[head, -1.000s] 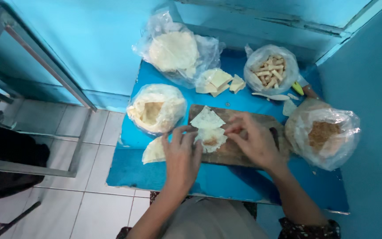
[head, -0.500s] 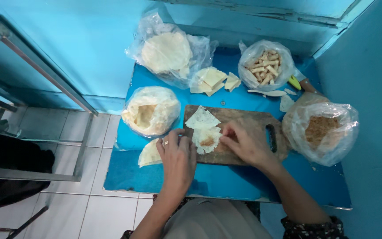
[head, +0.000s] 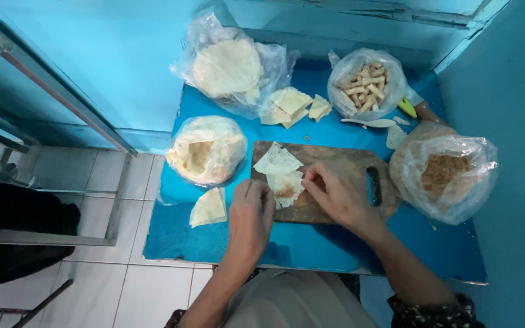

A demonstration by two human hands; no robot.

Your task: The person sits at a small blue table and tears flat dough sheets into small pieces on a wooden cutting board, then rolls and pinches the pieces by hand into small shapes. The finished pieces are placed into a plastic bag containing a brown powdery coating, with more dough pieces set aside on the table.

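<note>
From the head camera, you look straight down at a blue desk (head: 335, 255) pushed into a blue corner. Your left hand (head: 250, 215) comes up from the lower edge, forearm nearly vertical, wrist straight, knuckles up; its fingers curl together and pinch the left edge of the thin wrapper (head: 285, 187) that carries a spot of brown filling. Your right hand (head: 335, 197) reaches in from the lower right, forearm slanting up and left, palm down; its thumb and fingertips close on the right edge of the same wrapper. Both hands are clamped on it, facing each other across it.

The wrapper lies on the wooden cutting board (head: 341, 167), on the board's left half, with a second flat wrapper piece (head: 276, 160) just above it, touching or overlapping it.

Left of the board sits a plastic bag of stacked wrappers (head: 206, 150), and a loose folded piece (head: 208, 208) lies on the desk just below that bag, near your left hand. At the back lie a larger bag of round sheets (head: 229, 67), a few cut pieces (head: 293, 104), and a bag of rolled sticks (head: 366, 82). To the right of the board stands a bag of brown crumbly filling (head: 445, 173), close to the board's handle slot.
</note>
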